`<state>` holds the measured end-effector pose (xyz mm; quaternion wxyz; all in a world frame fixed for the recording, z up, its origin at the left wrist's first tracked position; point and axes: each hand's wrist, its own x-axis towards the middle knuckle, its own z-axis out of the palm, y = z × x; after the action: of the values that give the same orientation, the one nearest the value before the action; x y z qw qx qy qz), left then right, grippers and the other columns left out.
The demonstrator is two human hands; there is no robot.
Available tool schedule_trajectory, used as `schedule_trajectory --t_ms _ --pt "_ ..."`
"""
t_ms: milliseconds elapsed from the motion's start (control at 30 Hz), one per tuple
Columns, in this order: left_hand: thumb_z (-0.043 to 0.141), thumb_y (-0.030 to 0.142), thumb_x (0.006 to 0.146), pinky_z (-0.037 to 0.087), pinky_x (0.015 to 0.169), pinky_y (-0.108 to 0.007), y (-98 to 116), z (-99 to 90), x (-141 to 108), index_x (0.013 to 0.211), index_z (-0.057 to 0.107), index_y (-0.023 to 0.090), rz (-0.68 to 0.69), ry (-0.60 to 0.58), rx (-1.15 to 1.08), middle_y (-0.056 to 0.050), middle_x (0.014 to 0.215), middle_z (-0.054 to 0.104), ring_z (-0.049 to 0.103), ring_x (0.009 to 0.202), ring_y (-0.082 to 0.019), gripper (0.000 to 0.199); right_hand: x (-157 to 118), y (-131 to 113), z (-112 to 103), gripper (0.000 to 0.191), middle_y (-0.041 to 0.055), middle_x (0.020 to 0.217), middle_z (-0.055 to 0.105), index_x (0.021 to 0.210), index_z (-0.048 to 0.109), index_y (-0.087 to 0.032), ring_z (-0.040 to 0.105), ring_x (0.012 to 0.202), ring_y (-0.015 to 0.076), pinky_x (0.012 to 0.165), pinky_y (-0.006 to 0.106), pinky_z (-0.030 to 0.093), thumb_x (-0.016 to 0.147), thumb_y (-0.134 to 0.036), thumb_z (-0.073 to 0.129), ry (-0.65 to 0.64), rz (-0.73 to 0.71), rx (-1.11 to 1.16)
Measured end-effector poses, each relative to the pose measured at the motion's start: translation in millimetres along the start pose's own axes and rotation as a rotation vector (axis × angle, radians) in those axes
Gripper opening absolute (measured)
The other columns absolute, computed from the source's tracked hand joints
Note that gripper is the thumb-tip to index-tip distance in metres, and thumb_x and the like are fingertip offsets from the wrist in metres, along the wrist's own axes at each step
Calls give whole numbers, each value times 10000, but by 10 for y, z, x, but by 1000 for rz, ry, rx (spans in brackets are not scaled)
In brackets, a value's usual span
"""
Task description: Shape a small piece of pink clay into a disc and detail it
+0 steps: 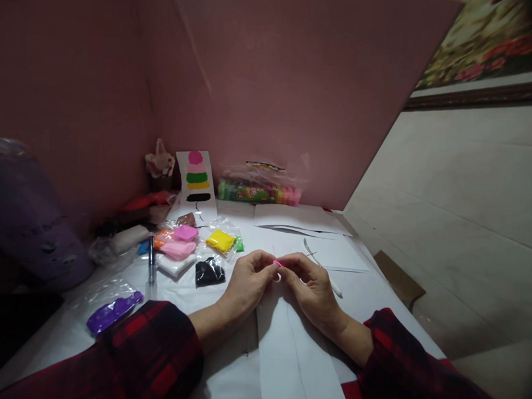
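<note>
Between the fingertips of my left hand (pixel 250 281) and my right hand (pixel 311 287) is a small piece of bright pink modelling clay (pixel 278 263). Both thumbs and index fingers pinch it, and the hands almost touch. They are held above a white paper strip (pixel 300 366) with a thin line along it. Just beyond my right hand lies a modelling tool with a white handle (pixel 336 289), partly hidden by the fingers. A packet of black clay (pixel 210 272) lies left of my left hand, with a yellow clay packet (pixel 220 241) behind it.
More clay packets, pink (pixel 178 250) and purple (pixel 114 311), lie on the left near a pen (pixel 152 259). A card with colour swatches (pixel 203 207) leans at the back, beside a pack of coloured sticks (pixel 260 192). White sheets (pixel 300 216) lie behind my hands. A purple tumbler (pixel 35 225) stands far left.
</note>
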<state>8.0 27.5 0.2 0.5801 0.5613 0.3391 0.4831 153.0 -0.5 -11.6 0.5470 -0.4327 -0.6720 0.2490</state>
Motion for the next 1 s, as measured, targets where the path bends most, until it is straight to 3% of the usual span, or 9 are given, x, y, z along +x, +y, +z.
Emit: schedule_trajectory --t_ms 400,600,767,1000 --pt "633 427 776 349 364 -184 -35 -29 17 765 551 148 -30 -107 -87 32 578 566 463 377 -69 291 14 21 -4 63 30 785 625 867 632 -188 607 700 169 663 306 498 885 -236 595 16 -67 -70" --pt "667 283 691 346 358 -188 -6 -2 27 701 557 143 7 -15 -77 27 569 568 467 378 -73 178 1 1 3 49 27 793 625 870 629 -192 599 708 165 665 300 490 878 -228 597 8 -59 -85" --pt "665 273 685 368 361 -194 -39 -6 28 781 546 153 5 82 -134 18 584 605 478 389 -85 194 31 52 44 70 -9 714 601 803 594 -195 570 643 134 596 259 463 847 -234 633 153 27 21" --pt "709 293 694 353 379 -165 -3 -7 7 711 579 133 -13 -41 -98 1 576 616 490 406 -67 207 45 63 67 76 -16 716 590 845 606 -201 541 595 109 522 229 433 868 -271 623 173 68 75"
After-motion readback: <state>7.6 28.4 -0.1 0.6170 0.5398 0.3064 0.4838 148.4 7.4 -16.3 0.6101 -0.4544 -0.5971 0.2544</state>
